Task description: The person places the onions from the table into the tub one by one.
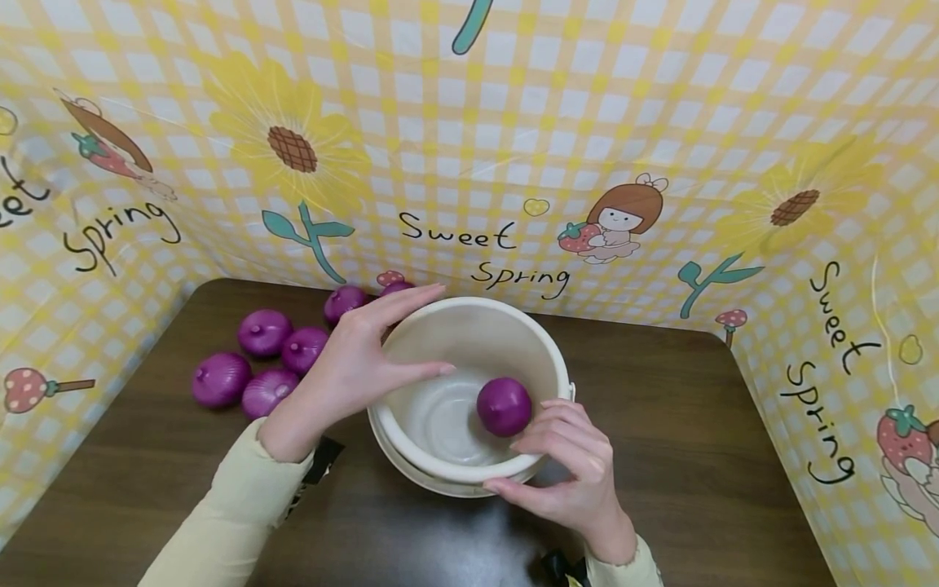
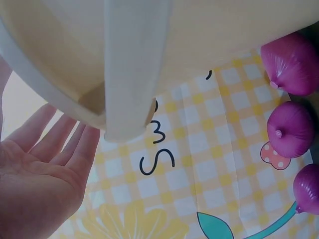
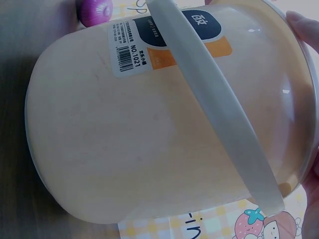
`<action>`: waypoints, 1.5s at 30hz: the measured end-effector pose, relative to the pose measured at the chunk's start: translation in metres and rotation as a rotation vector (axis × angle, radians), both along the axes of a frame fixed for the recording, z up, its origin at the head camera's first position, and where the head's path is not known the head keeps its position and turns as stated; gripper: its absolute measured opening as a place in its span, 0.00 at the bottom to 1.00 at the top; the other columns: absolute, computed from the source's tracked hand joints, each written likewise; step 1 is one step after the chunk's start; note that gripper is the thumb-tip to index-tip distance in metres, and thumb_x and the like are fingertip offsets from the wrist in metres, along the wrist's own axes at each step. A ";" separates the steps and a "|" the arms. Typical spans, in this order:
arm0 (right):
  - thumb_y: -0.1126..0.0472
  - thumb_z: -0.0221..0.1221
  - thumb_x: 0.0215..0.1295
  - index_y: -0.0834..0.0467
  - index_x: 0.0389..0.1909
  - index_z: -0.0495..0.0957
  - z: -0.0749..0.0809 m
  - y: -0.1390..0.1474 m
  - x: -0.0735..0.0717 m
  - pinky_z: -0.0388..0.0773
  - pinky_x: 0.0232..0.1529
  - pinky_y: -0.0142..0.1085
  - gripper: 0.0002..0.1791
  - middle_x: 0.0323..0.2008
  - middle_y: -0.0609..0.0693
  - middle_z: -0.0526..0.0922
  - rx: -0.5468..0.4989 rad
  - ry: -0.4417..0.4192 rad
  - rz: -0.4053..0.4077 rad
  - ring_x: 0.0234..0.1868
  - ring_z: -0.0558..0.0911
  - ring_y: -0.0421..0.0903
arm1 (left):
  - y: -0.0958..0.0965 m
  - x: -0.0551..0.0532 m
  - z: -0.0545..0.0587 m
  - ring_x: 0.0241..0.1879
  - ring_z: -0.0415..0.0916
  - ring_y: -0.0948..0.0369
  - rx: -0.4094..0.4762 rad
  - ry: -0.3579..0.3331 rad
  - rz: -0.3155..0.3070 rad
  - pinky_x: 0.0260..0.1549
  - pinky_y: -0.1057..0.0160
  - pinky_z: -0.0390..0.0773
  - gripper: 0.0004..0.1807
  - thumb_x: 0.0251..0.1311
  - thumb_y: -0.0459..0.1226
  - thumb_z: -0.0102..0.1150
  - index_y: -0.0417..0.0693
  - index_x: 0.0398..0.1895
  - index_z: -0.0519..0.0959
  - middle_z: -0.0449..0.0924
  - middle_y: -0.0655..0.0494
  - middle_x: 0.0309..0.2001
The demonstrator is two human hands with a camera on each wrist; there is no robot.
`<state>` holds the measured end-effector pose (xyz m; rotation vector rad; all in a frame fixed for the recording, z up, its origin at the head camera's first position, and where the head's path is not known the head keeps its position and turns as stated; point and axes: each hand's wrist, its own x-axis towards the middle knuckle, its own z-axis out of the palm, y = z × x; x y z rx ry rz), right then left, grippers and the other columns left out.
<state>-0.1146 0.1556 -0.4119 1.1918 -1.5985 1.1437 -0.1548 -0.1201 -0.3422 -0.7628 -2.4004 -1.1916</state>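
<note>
A cream bucket (image 1: 469,470) stands on the table with its open top toward the head camera. One purple onion (image 1: 504,406) lies inside, toward its right side. My right hand (image 1: 572,465) grips the front right rim, fingers over the inner side and thumb outside. At the left rim, my left hand (image 1: 359,355) has its thumb stretched over the opening and straight fingers along the back left edge. The left wrist view shows that hand's fingertips right at the rim. The bucket's handle (image 3: 214,94) hangs down along its outer wall, near a printed label (image 3: 129,52).
Several more purple onions (image 1: 266,333) lie on the dark wooden table (image 1: 660,424), left of and behind the bucket. A yellow checked cloth (image 1: 455,147) with printed flowers and lettering stands along the back and both sides.
</note>
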 end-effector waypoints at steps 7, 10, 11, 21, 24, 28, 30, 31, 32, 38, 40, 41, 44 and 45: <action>0.50 0.82 0.45 0.60 0.26 0.84 -0.001 0.000 0.000 0.77 0.43 0.51 0.21 0.24 0.48 0.82 0.009 -0.014 -0.004 0.28 0.80 0.45 | -0.009 0.003 0.001 0.64 0.73 0.60 0.048 0.032 0.044 0.64 0.58 0.71 0.44 0.41 0.42 0.86 0.47 0.67 0.78 0.78 0.60 0.64; 0.50 0.82 0.45 0.60 0.25 0.83 0.000 0.000 0.000 0.77 0.42 0.51 0.21 0.23 0.48 0.82 0.006 -0.011 -0.007 0.27 0.80 0.45 | -0.014 0.004 0.001 0.64 0.73 0.60 0.069 0.029 0.071 0.64 0.58 0.70 0.44 0.41 0.41 0.86 0.49 0.67 0.78 0.78 0.61 0.63; 0.50 0.82 0.45 0.60 0.25 0.83 0.000 0.001 0.000 0.77 0.42 0.51 0.21 0.23 0.48 0.82 0.006 -0.011 -0.007 0.27 0.79 0.45 | -0.016 0.004 0.000 0.64 0.72 0.60 0.075 0.026 0.082 0.64 0.59 0.70 0.44 0.41 0.40 0.86 0.50 0.67 0.78 0.78 0.62 0.63; 0.50 0.82 0.45 0.59 0.24 0.82 0.001 0.001 0.001 0.77 0.43 0.50 0.20 0.23 0.47 0.81 0.008 -0.022 -0.008 0.27 0.79 0.45 | -0.040 0.004 -0.006 0.61 0.75 0.63 0.136 -0.016 0.205 0.59 0.68 0.71 0.40 0.47 0.35 0.83 0.59 0.67 0.78 0.79 0.64 0.62; 0.50 0.82 0.45 0.59 0.24 0.82 0.001 0.002 0.001 0.77 0.43 0.50 0.21 0.23 0.47 0.81 0.009 -0.023 -0.009 0.27 0.79 0.45 | -0.046 0.004 -0.009 0.62 0.73 0.64 0.142 -0.045 0.255 0.58 0.70 0.71 0.39 0.49 0.36 0.82 0.59 0.67 0.78 0.78 0.64 0.63; 0.50 0.82 0.45 0.60 0.23 0.82 0.000 0.001 0.000 0.77 0.42 0.51 0.21 0.22 0.47 0.80 0.006 -0.015 -0.008 0.27 0.78 0.45 | -0.051 0.003 -0.016 0.64 0.71 0.66 0.162 -0.072 0.296 0.57 0.72 0.70 0.38 0.51 0.37 0.81 0.63 0.68 0.78 0.77 0.64 0.64; 0.50 0.82 0.45 0.60 0.24 0.82 0.000 0.001 0.000 0.77 0.41 0.51 0.21 0.22 0.47 0.80 0.004 -0.008 -0.008 0.27 0.79 0.45 | -0.053 0.002 -0.020 0.57 0.76 0.67 0.174 -0.086 0.313 0.42 0.74 0.75 0.37 0.53 0.39 0.80 0.64 0.68 0.77 0.76 0.65 0.65; 0.50 0.82 0.45 0.60 0.24 0.82 0.000 0.001 0.000 0.77 0.41 0.51 0.21 0.22 0.47 0.80 0.002 -0.005 -0.008 0.26 0.79 0.45 | -0.054 0.002 -0.021 0.56 0.76 0.68 0.177 -0.095 0.321 0.33 0.74 0.75 0.37 0.54 0.40 0.79 0.66 0.68 0.77 0.76 0.65 0.65; 0.50 0.82 0.45 0.59 0.24 0.82 0.000 0.001 0.000 0.77 0.41 0.51 0.21 0.22 0.47 0.80 0.001 -0.001 -0.008 0.26 0.79 0.45 | -0.055 0.001 -0.023 0.53 0.75 0.69 0.180 -0.103 0.327 0.25 0.74 0.72 0.36 0.55 0.40 0.78 0.67 0.68 0.77 0.76 0.66 0.65; 0.50 0.82 0.45 0.60 0.24 0.83 0.001 0.000 0.000 0.77 0.42 0.50 0.21 0.22 0.48 0.81 -0.002 0.000 -0.005 0.26 0.79 0.45 | -0.061 -0.005 -0.036 0.29 0.69 0.65 0.184 -0.139 0.359 0.29 0.71 0.67 0.34 0.59 0.43 0.75 0.68 0.70 0.75 0.74 0.66 0.67; 0.50 0.81 0.46 0.60 0.24 0.83 0.002 -0.001 0.000 0.77 0.42 0.50 0.21 0.22 0.48 0.81 -0.003 0.003 -0.005 0.26 0.79 0.45 | -0.064 -0.008 -0.042 0.18 0.60 0.62 0.184 -0.157 0.373 0.29 0.70 0.67 0.34 0.59 0.45 0.75 0.67 0.70 0.75 0.74 0.65 0.67; 0.50 0.81 0.47 0.60 0.24 0.82 0.003 -0.001 0.000 0.77 0.42 0.50 0.21 0.22 0.48 0.81 -0.004 0.004 -0.005 0.26 0.79 0.45 | -0.065 -0.010 -0.045 0.14 0.55 0.60 0.182 -0.164 0.382 0.24 0.69 0.67 0.34 0.59 0.46 0.75 0.67 0.70 0.75 0.74 0.65 0.67; 0.49 0.80 0.48 0.60 0.24 0.82 0.005 -0.002 0.000 0.77 0.41 0.50 0.21 0.22 0.48 0.81 -0.006 0.010 -0.007 0.26 0.79 0.45 | -0.068 -0.016 -0.054 0.09 0.54 0.60 0.175 -0.180 0.403 0.14 0.67 0.64 0.34 0.60 0.47 0.74 0.66 0.70 0.75 0.75 0.62 0.66; 0.49 0.80 0.48 0.60 0.24 0.82 0.005 -0.002 0.000 0.77 0.41 0.50 0.21 0.22 0.48 0.81 -0.006 0.011 -0.008 0.26 0.79 0.45 | -0.068 -0.018 -0.056 0.09 0.55 0.60 0.174 -0.181 0.407 0.12 0.67 0.64 0.33 0.60 0.47 0.74 0.65 0.70 0.75 0.75 0.61 0.66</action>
